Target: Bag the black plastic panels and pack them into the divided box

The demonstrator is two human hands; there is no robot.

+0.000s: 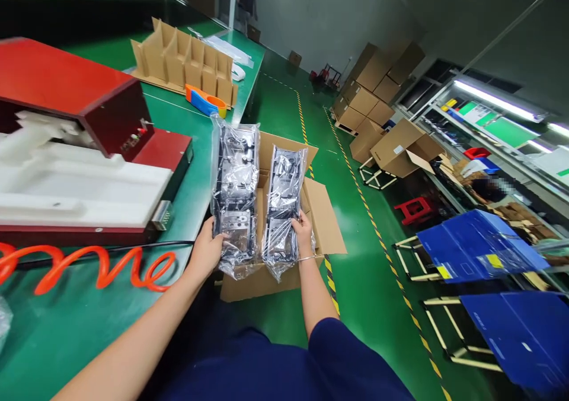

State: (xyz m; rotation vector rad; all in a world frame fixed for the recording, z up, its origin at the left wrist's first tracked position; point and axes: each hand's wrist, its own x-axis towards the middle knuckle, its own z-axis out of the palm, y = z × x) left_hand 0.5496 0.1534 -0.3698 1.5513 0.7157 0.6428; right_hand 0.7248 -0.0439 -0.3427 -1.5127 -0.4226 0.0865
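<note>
My left hand (210, 245) is closed on the lower left edge of a plastic-bagged dark frame part (240, 175), long and rectangular with metal plates inside. A second bagged frame part (284, 193), similar but narrower in view, is gripped at its lower right edge by my right hand (304, 232). Both parts are held side by side, tilted upright, over an open cardboard box (326, 217) whose flaps are folded out. How deep the parts sit in the box I cannot tell. Their clear bags are crinkled and reflect the light.
On the green table (178, 312) at left stand a red machine (106, 104) with a white bed, a coiled orange hose (102, 264), a cardboard divider (186, 60) and a tape dispenser (207, 100). Blue bins (480, 247), a red stool (413, 210) and stacked cartons (368, 92) are at right.
</note>
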